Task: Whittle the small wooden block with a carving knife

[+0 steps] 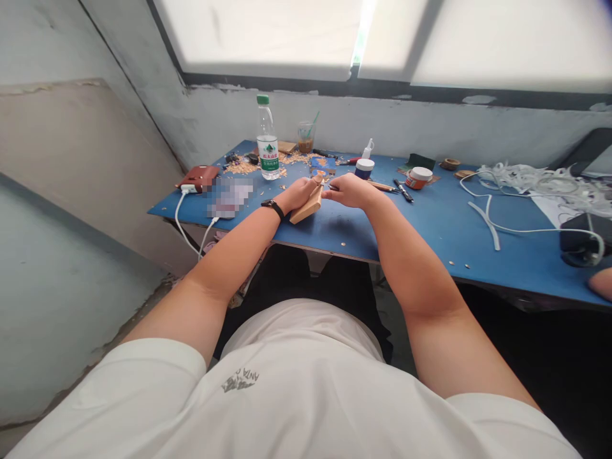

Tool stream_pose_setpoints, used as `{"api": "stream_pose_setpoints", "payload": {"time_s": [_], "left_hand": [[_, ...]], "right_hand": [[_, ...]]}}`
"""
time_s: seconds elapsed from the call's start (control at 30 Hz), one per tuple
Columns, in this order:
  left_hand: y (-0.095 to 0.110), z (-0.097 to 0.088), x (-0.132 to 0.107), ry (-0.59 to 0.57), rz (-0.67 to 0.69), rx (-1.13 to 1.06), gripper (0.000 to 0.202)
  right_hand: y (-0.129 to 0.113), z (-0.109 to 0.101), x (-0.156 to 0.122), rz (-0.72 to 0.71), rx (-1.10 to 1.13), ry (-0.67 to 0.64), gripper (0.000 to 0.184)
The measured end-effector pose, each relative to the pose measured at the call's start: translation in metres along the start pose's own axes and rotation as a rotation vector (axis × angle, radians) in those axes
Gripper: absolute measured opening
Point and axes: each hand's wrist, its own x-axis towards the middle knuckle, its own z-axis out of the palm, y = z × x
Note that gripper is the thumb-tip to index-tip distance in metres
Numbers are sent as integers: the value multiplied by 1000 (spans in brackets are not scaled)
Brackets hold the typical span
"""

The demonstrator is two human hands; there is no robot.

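Note:
My left hand (299, 193), with a black watch on its wrist, is closed around a light wooden block (306, 209) held slanted just above the blue table (421, 223). My right hand (348, 189) is closed on a thin carving tool (329, 185) whose tip meets the block's upper end. Both hands touch over the middle of the table. The tool's blade is too small to make out.
Wood shavings (248, 167), a water bottle (267, 139), a plastic cup (306, 136), small jars (364, 168) and loose tools (403, 190) lie behind the hands. A phone on a white cable (191, 189) sits left. White cords (526, 182) pile up right. Another person's hand (602, 282) shows at the right edge.

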Motion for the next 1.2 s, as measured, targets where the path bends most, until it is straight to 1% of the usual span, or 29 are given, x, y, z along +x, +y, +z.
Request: {"api": "stream_pose_setpoints", "payload": {"time_s": [0.13,0.3,0.47,0.53,0.6,0.67,0.8,0.9,1.0,1.07,1.2], "left_hand": [[5,0,0,26,-8,108,82],[5,4,4,66,-40,117,83],[4,6,8,125,-19,137,90],[6,5,6,130,-14,145,92],[8,5,2,119,-24,128,95],[9,7,-1,97,-36,81,97],[10,13,-3,35,-61,-98,97],[11,18,-2,25,-29,-256,92],[11,18,-3,33,-26,-305,86],[10,15,-4,29,-28,-267,83],[11,8,-6,31,42,-163,78]], "right_hand": [[-2,0,0,46,-57,-8,56],[0,2,2,104,-135,6,64],[6,5,6,143,-122,18,82],[7,5,5,149,-102,22,79],[7,3,3,122,-70,21,67],[5,0,0,65,-19,10,57],[0,-3,-8,-63,79,12,45],[-2,-4,-11,-122,126,21,37],[-4,-2,-10,-134,96,32,39],[-5,1,-7,-113,50,37,44],[-8,6,0,-50,0,54,57]]}}
